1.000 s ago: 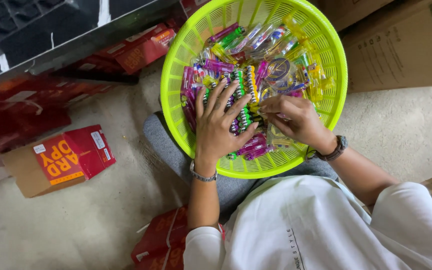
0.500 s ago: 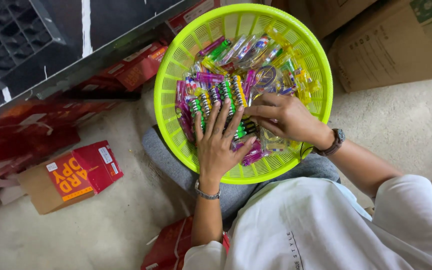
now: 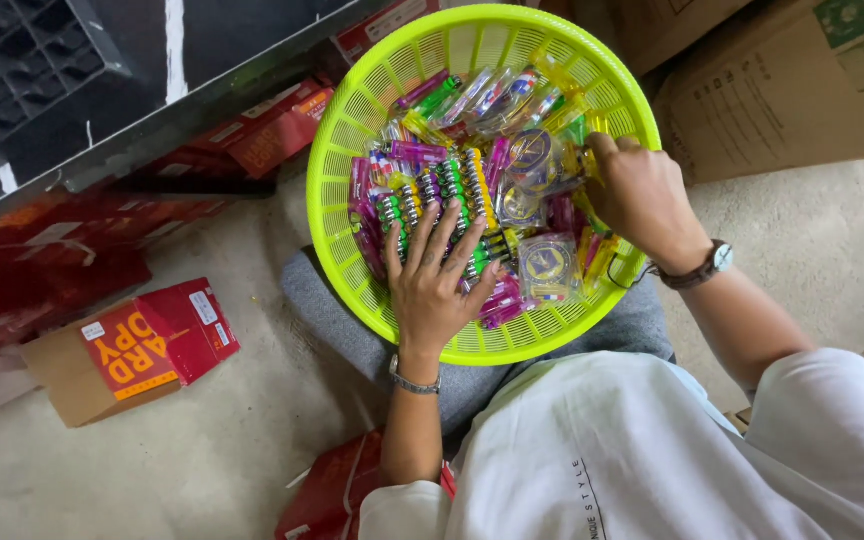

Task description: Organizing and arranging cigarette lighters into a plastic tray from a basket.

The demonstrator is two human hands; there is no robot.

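at the bottom of the frame, a white shirt (image 3: pixel 652 460) and grey trousers (image 3: pixel 372 330) fill the near ground, with the lime-green basket (image 3: pixel 352 130) resting on the lap at centre. just above the shirt, the left hand (image 3: pixel 437 280) lies flat in the basket, its grip spread, fingers fanned over a row of small colourful lighters (image 3: pixel 442 190), a metal bracelet (image 3: pixel 414 382) on its wrist. at centre right, the right hand (image 3: pixel 642 195) reaches in over the basket's right rim, its grip curled and pressed together among clear-wrapped packets (image 3: pixel 547 265); what it pinches i cannot tell. a wristwatch (image 3: pixel 702 265) sits on that wrist. at lower left, a red and brown carton (image 3: pixel 127 350) lies on the concrete floor (image 3: pixel 152 470). farther off, upper right, stands a brown cardboard box (image 3: pixel 792 90); upper left, a dark rack (image 3: pixel 42 70).
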